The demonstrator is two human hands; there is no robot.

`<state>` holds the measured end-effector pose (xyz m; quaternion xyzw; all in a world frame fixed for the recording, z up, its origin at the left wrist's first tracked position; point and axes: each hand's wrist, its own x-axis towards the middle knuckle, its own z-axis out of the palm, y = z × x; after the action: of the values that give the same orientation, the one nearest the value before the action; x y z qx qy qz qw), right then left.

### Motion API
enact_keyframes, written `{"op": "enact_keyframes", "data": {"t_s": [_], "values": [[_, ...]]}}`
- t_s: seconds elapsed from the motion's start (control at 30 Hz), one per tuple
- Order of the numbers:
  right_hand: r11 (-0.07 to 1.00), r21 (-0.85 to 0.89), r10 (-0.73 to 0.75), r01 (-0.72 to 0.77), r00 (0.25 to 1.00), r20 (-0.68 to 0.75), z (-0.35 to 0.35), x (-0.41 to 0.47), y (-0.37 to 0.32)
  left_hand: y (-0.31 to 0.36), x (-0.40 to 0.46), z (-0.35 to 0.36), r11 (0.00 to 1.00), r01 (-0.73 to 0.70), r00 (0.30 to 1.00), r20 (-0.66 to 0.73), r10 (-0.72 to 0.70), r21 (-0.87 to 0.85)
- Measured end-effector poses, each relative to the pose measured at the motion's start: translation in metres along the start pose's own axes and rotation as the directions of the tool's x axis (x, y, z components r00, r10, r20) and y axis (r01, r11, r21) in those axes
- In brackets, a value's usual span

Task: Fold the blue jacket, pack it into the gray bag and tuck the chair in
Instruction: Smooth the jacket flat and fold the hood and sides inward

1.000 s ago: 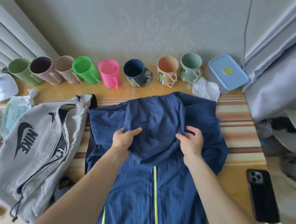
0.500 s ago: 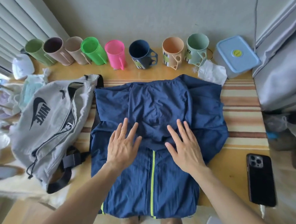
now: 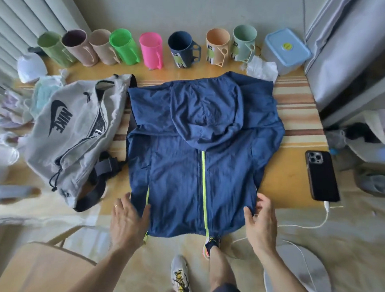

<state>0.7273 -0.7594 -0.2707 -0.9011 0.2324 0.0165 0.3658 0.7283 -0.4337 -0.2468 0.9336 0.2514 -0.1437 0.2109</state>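
Folding step: blue jacket (image 3: 200, 151) flat on counter (image 3: 296, 176) (hood down), left hand (image 3: 128, 219) and right hand (image 3: 260, 221) spread at hem corners, grasping nothing; next, likely hem folded upward.

Eight cups (image 3: 151, 49) in a row, one blue jacket (image 3: 200, 151), one gray bag (image 3: 74, 133), one phone (image 3: 322, 175), one lidded box (image 3: 286, 49), two hands (image 3: 128, 221).

Eight cups line the back of the table (image 3: 298, 178): pale green (image 3: 53, 47), mauve (image 3: 79, 46), beige (image 3: 102, 46), bright green (image 3: 124, 45), pink (image 3: 151, 49), navy (image 3: 182, 48), peach (image 3: 216, 45), mint (image 3: 244, 42). Blue-lidded box (image 3: 286, 49) at the right end, crumpled tissue (image 3: 261, 69) just in front. Black phone (image 3: 321, 175) lies near the right edge, white cable (image 3: 306, 224) plugged in.
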Motion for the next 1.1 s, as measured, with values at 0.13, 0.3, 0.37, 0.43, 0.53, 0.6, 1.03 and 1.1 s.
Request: {"op": "enact_keyframes", "data": {"t_s": [0.13, 0.3, 0.37, 0.43, 0.53, 0.6, 1.03, 1.1], "values": [[0.94, 0.143, 0.294, -0.308, 0.949, 0.116, 0.008, 0.004, -0.016, -0.004, -0.001, 0.0, 0.982, 0.096, 0.994, 0.073, -0.085, -0.16], [0.777, 0.499, 0.266, -0.384, 0.919, 0.293, -0.032, 0.001, -0.042, -0.001, -0.006, -0.024, 0.907, 0.093, 0.995, -0.001, -0.103, -0.411], [0.637, 0.658, 0.215, -0.402, 0.912, 0.349, -0.051, -0.002, -0.05, -0.003, -0.009, -0.035, 0.879, 0.041, 0.994, -0.066, -0.082, -0.476], [0.454, 0.754, 0.176, -0.474, 0.877, 0.446, -0.064, -0.002, -0.053, -0.009, -0.008, -0.042, 0.864, 0.03, 0.994, -0.077, -0.08, -0.503], [0.361, 0.742, 0.094, -0.564, 0.814, 0.573, -0.078, -0.005, -0.056, -0.01, -0.005, -0.049, 0.79, 0.095, 0.991, -0.018, -0.133, -0.605], [0.37, 0.721, 0.069, -0.586, 0.791, 0.608, -0.083, -0.007, -0.054, -0.005, -0.004, -0.054, 0.731, 0.154, 0.984, 0.034, -0.177, -0.664], [0.994, 0.06, 0.056, -0.086, 0.916, 0.397, -0.114, -0.054, 0.023, -0.037, -0.038, -0.061, 0.881, 0.261, 0.889, 0.454, -0.06, -0.394], [0.999, 0.035, -0.041, 0.03, 0.918, 0.394, -0.127, -0.061, 0.02, -0.038, -0.044, -0.074, 0.912, 0.145, 0.91, 0.414, 0.03, -0.384]]}}
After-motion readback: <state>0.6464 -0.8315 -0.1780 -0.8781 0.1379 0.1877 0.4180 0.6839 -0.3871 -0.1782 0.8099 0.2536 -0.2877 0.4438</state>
